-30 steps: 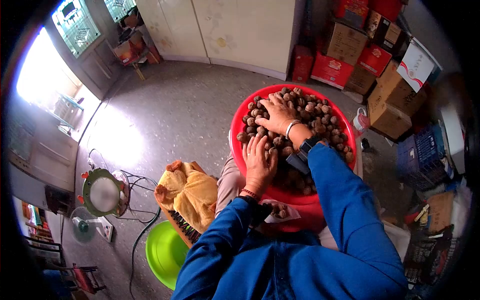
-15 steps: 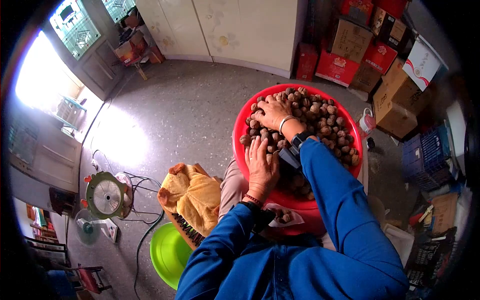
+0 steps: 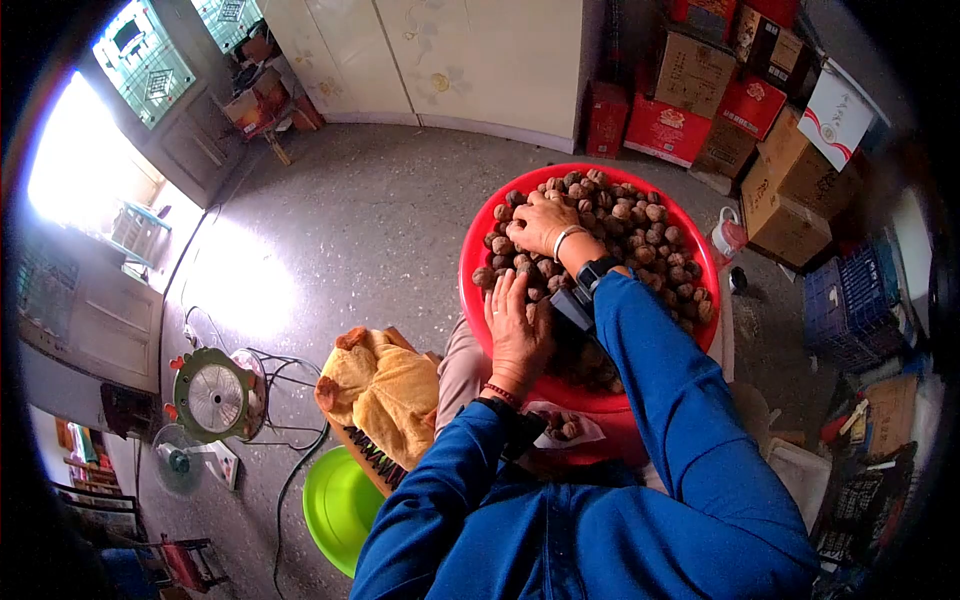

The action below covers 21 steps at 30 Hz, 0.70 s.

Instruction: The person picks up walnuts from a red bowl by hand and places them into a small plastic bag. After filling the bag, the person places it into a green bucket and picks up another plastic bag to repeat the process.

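Nuts fill the tub, best stirred with loose fingers, the left hand open at eight o'clock, the right hand curled at eleven, its hold unclear.

a crumpled yellow cloth lies over a wooden seat, near a round green plastic basin. red and brown cardboard boxes line the floor's far right edge.

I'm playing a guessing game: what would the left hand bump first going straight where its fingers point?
The left hand would probably meet walnuts just past its fingertips; whether they already touch is unclear.
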Tool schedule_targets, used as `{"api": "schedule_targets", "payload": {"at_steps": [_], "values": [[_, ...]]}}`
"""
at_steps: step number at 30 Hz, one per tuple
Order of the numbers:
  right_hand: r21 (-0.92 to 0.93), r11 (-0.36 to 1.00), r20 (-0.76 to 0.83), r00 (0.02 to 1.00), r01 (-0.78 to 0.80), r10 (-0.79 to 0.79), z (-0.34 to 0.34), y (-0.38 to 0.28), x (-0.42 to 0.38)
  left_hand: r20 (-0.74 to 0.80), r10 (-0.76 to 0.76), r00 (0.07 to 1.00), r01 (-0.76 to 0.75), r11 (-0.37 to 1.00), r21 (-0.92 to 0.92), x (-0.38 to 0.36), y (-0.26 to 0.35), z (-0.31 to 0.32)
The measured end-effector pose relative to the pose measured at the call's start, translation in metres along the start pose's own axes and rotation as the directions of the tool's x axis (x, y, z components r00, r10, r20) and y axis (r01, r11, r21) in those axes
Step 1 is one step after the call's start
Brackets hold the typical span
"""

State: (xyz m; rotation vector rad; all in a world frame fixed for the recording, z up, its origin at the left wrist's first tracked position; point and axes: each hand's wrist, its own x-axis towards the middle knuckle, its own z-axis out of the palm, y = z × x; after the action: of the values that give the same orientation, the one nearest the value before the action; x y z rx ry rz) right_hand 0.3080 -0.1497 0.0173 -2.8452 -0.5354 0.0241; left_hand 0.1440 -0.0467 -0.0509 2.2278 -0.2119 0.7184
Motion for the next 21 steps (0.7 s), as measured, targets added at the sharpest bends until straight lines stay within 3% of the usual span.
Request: {"api": "schedule_targets", "payload": {"at_steps": [2, 6, 9, 12, 14, 15, 17, 19, 21], "values": [[-0.019, 0.982, -0.336, 0.923, 0.19, -0.185, 0.009, 0.006, -0.005, 0.014, 0.001, 1.0, -0.001, 1.0, 0.008, -0.001, -0.001, 0.0], [-0.107, 0.981, -0.42, 0.887, 0.163, -0.193, 0.019, 0.015, -0.004, 0.019, 0.0, 1.0, -0.001, 1.0, 0.023, -0.001, -0.001, 0.001], [-0.038, 0.967, -0.288, 0.924, 0.252, -0.252, 0.015, 0.017, -0.006, 0.045, -0.015, 0.999, 0.015, 1.0, 0.009, -0.002, 0.0, 0.001], [-0.19, 0.944, -0.311, 0.896, 0.269, -0.317, -0.003, 0.006, -0.017, 0.063, -0.032, 0.998, 0.032, 1.0, 0.002, -0.001, -0.001, 0.002], [-0.21, 0.969, 0.025, 0.992, 0.128, -0.126, -0.021, -0.004, -0.024, 0.084, -0.05, 0.995, 0.053, 0.998, -0.03, -0.001, -0.002, 0.003], [-0.21, 0.969, 0.025, 0.992, 0.128, -0.126, -0.016, -0.001, -0.024, 0.084, -0.05, 0.995, 0.053, 0.998, -0.03, -0.001, -0.003, 0.003], [-0.037, 0.997, 0.012, 0.998, 0.064, -0.064, 0.002, 0.013, -0.022, 0.081, -0.056, 0.995, 0.061, 0.996, -0.059, -0.001, -0.004, 0.003], [-0.037, 0.997, 0.064, 0.996, 0.071, -0.069, 0.001, 0.015, -0.03, 0.081, -0.059, 0.995, 0.067, 0.994, -0.091, -0.001, -0.002, 0.003], [0.047, 0.997, 0.005, 0.998, -0.065, 0.065, 0.005, 0.017, -0.043, 0.08, -0.061, 0.995, 0.071, 0.99, -0.124, 0.0, 0.0, 0.003]]}}
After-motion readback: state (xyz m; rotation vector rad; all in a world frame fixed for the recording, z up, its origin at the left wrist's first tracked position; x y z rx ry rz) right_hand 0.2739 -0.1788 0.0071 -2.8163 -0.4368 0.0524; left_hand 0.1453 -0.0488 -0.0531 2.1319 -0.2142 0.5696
